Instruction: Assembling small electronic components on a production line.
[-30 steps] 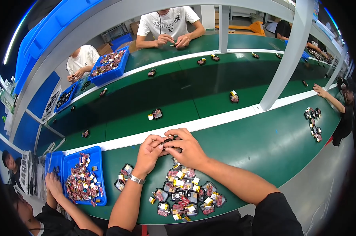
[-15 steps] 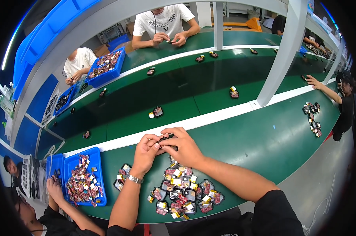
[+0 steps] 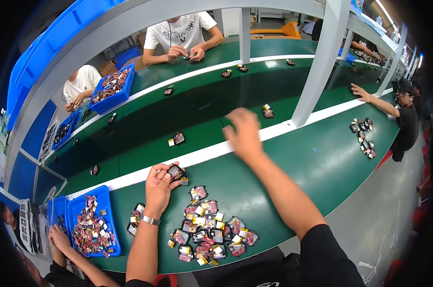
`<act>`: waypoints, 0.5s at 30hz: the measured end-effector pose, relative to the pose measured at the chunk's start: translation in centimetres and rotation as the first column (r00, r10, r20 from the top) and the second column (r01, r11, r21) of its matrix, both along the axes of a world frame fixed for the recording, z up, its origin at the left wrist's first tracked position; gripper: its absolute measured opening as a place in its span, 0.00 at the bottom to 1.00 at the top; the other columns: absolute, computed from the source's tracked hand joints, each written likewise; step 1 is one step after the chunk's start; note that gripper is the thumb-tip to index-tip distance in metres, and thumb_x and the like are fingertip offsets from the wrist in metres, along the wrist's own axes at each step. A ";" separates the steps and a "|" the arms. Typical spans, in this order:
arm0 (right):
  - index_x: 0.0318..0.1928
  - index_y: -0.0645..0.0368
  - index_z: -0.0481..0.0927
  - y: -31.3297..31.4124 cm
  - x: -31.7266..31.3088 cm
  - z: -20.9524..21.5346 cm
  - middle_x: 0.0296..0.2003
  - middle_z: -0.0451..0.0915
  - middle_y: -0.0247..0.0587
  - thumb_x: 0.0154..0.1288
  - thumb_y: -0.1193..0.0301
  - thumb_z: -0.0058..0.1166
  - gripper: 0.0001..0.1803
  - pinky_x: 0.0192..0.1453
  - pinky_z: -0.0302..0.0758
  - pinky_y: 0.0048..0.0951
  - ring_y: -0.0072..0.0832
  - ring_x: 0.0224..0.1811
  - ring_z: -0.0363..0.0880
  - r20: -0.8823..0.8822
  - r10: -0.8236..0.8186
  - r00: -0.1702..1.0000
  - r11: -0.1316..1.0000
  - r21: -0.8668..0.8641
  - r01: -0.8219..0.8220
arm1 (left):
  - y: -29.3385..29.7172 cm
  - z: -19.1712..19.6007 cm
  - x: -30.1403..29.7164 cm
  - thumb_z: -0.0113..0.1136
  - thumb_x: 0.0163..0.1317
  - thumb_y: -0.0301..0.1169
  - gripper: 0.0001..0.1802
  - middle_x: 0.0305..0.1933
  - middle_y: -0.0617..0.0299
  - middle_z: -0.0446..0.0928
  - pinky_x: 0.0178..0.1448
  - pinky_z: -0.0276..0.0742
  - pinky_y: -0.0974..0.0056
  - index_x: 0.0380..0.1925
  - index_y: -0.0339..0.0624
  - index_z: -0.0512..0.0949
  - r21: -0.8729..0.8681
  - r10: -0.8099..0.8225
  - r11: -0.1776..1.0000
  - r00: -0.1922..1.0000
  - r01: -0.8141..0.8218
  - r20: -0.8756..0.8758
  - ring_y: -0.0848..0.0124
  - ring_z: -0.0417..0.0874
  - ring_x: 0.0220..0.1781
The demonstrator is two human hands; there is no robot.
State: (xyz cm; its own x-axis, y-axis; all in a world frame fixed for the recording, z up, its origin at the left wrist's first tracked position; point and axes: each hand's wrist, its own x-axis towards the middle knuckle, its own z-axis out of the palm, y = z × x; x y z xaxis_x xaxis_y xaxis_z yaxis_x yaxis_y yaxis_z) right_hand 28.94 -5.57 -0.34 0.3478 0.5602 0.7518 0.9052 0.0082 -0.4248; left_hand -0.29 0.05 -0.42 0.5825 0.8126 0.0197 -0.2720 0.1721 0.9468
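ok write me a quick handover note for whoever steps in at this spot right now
Left hand: holds one small dark part at the near edge of the green bench, fingers closed around it.
Right hand: empty, fingers spread, stretched out over the white strip toward the belt; blurred.
Parts: a loose pile of small parts lies on the bench in front of you. A blue bin of more sits at your left, where another person's hands work.
Done: single parts lie spaced along the belt.
Left: the held part is not yet set down; the pile remains.
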 end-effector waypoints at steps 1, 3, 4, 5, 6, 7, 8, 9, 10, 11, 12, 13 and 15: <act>0.51 0.60 0.77 -0.5 3.3 -0.1 0.54 0.73 0.50 0.53 0.70 0.65 0.23 0.58 0.70 0.48 0.47 0.57 0.70 -0.013 -0.189 0.982 0.976 -0.109 0.187 | -0.1 0.2 0.1 0.46 0.70 0.20 0.10 0.62 0.46 0.73 0.52 0.86 0.62 0.50 0.41 0.67 0.003 -0.010 1.000 1.000 0.010 0.001 0.58 0.81 0.57; 0.62 0.60 0.68 -1.0 8.0 -1.6 0.59 0.67 0.54 0.55 0.65 0.67 0.35 0.58 0.70 0.51 0.52 0.60 0.66 -0.049 -0.417 0.908 0.893 -0.210 0.399 | 0.1 0.3 0.1 0.48 0.70 0.20 0.11 0.62 0.46 0.73 0.51 0.86 0.63 0.49 0.42 0.67 0.016 -0.009 1.000 1.000 0.009 0.005 0.56 0.81 0.57; 0.62 0.60 0.68 -1.2 9.1 -2.0 0.57 0.68 0.54 0.57 0.64 0.66 0.34 0.59 0.69 0.51 0.52 0.59 0.67 -0.071 -0.440 0.895 0.876 -0.255 0.410 | 0.2 0.1 0.2 0.48 0.70 0.20 0.11 0.62 0.46 0.73 0.51 0.86 0.63 0.50 0.42 0.67 0.014 -0.034 0.999 0.999 0.033 0.012 0.56 0.81 0.57; 0.62 0.61 0.68 -1.1 10.0 -2.3 0.56 0.70 0.54 0.58 0.64 0.65 0.33 0.58 0.69 0.51 0.51 0.57 0.68 -0.060 -0.494 0.867 0.815 -0.381 0.438 | 0.2 0.0 0.3 0.48 0.70 0.21 0.11 0.62 0.46 0.73 0.51 0.86 0.62 0.50 0.42 0.67 0.015 -0.057 0.998 0.998 0.057 0.018 0.55 0.81 0.57; 0.61 0.62 0.69 -0.8 10.5 -2.4 0.53 0.73 0.53 0.59 0.66 0.64 0.31 0.57 0.70 0.48 0.50 0.55 0.69 -0.003 -0.521 0.854 0.782 -0.404 0.475 | 0.3 -0.4 0.4 0.48 0.70 0.21 0.11 0.62 0.46 0.73 0.51 0.86 0.62 0.50 0.42 0.67 0.019 -0.045 0.999 0.999 0.044 0.015 0.55 0.81 0.57; 0.60 0.62 0.70 -0.9 11.3 -3.0 0.52 0.73 0.52 0.59 0.68 0.63 0.30 0.57 0.70 0.47 0.50 0.54 0.69 0.016 -0.515 0.857 0.792 -0.375 0.482 | 0.4 -0.7 0.8 0.48 0.70 0.21 0.11 0.62 0.46 0.73 0.51 0.86 0.62 0.50 0.41 0.67 0.017 -0.079 0.997 0.996 0.079 0.041 0.55 0.81 0.57; 0.59 0.62 0.71 -0.9 12.1 -3.2 0.51 0.74 0.51 0.59 0.69 0.62 0.28 0.56 0.70 0.45 0.50 0.53 0.70 0.035 -0.512 0.858 0.800 -0.343 0.492 | 0.6 -0.8 1.1 0.48 0.70 0.21 0.11 0.62 0.46 0.73 0.52 0.86 0.61 0.50 0.41 0.67 0.020 -0.118 0.993 0.991 0.116 0.068 0.54 0.81 0.57; 0.58 0.63 0.72 -0.9 11.5 -3.1 0.49 0.76 0.52 0.58 0.73 0.60 0.26 0.56 0.71 0.43 0.49 0.51 0.71 -0.021 -0.475 0.880 0.851 -0.263 0.454 | 0.7 -0.7 0.9 0.48 0.70 0.21 0.10 0.62 0.46 0.73 0.53 0.86 0.60 0.50 0.40 0.67 0.016 -0.110 0.994 0.992 0.109 0.063 0.54 0.81 0.58; 0.58 0.63 0.72 -0.9 10.3 -2.7 0.49 0.76 0.52 0.58 0.73 0.60 0.26 0.56 0.71 0.43 0.49 0.51 0.71 -0.023 -0.460 0.887 0.860 -0.258 0.440 | 0.6 -0.7 0.5 0.48 0.70 0.21 0.10 0.62 0.46 0.73 0.53 0.86 0.60 0.50 0.40 0.67 0.021 -0.093 0.996 0.994 0.092 0.062 0.54 0.81 0.58; 0.57 0.64 0.72 -1.1 9.1 -2.4 0.47 0.77 0.52 0.57 0.74 0.60 0.26 0.56 0.71 0.43 0.49 0.50 0.72 -0.085 -0.331 0.940 0.922 -0.238 0.304 | 0.5 -0.6 0.2 0.48 0.70 0.22 0.10 0.62 0.46 0.73 0.53 0.86 0.60 0.50 0.40 0.67 0.013 -0.095 0.995 0.994 0.094 0.062 0.53 0.80 0.58; 0.57 0.65 0.73 -1.3 7.8 -1.8 0.46 0.78 0.53 0.56 0.75 0.59 0.26 0.56 0.71 0.43 0.49 0.48 0.73 -0.137 -0.198 0.971 0.964 -0.206 0.167 | 0.6 -0.4 0.4 0.48 0.70 0.22 0.10 0.61 0.46 0.73 0.53 0.85 0.60 0.50 0.40 0.67 0.007 -0.101 0.995 0.993 0.101 0.068 0.53 0.80 0.59; 0.56 0.65 0.73 -1.4 5.6 -1.7 0.44 0.78 0.53 0.55 0.76 0.59 0.26 0.55 0.71 0.43 0.49 0.47 0.74 -0.193 -0.074 0.978 0.984 -0.175 0.040 | 0.7 -0.3 0.3 0.48 0.70 0.22 0.10 0.61 0.46 0.73 0.53 0.85 0.60 0.50 0.40 0.67 0.016 -0.087 0.996 0.994 0.087 0.068 0.53 0.80 0.59; 0.55 0.65 0.74 -2.4 0.1 -1.3 0.43 0.79 0.52 0.54 0.75 0.59 0.26 0.54 0.72 0.42 0.48 0.45 0.75 -0.169 0.125 0.978 0.982 -0.122 -0.147 | 0.7 -0.3 -0.2 0.48 0.70 0.22 0.09 0.61 0.47 0.73 0.53 0.85 0.60 0.49 0.40 0.67 0.014 -0.093 0.996 0.993 0.092 0.071 0.54 0.80 0.59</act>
